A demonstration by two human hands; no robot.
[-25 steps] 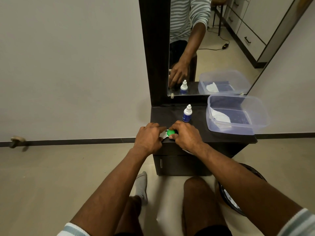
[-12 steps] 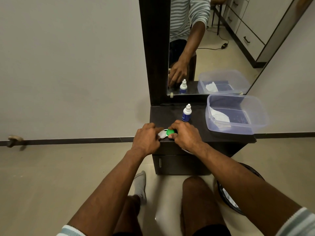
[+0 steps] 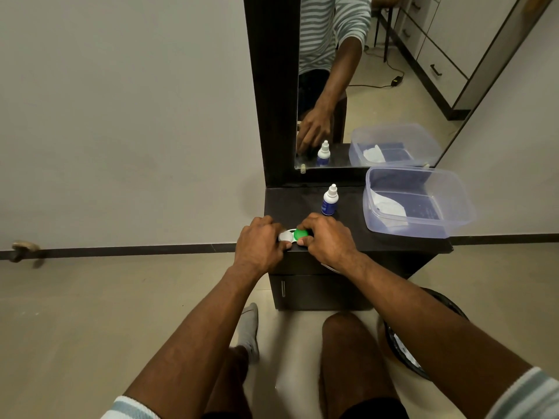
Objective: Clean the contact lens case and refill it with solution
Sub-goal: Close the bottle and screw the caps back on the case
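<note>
Near solution bottle (image 3: 329,201): left hand (image 3: 258,246) pinching contact lens case (image 3: 292,236) at white cap (image 3: 285,236), right hand (image 3: 328,239) gripping green cap (image 3: 301,234). Best braced flat, twisted gently.

Lower centre, the lens case (image 3: 294,236) shows glossy plastic caps on a matt dark laminate cabinet top (image 3: 357,234); centre right, the container (image 3: 417,204) is translucent smooth plastic.

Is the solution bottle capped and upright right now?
Upright, cap on: the solution bottle stands untouched on the dark cabinet top, its white tip pointing up, behind the hands.
</note>
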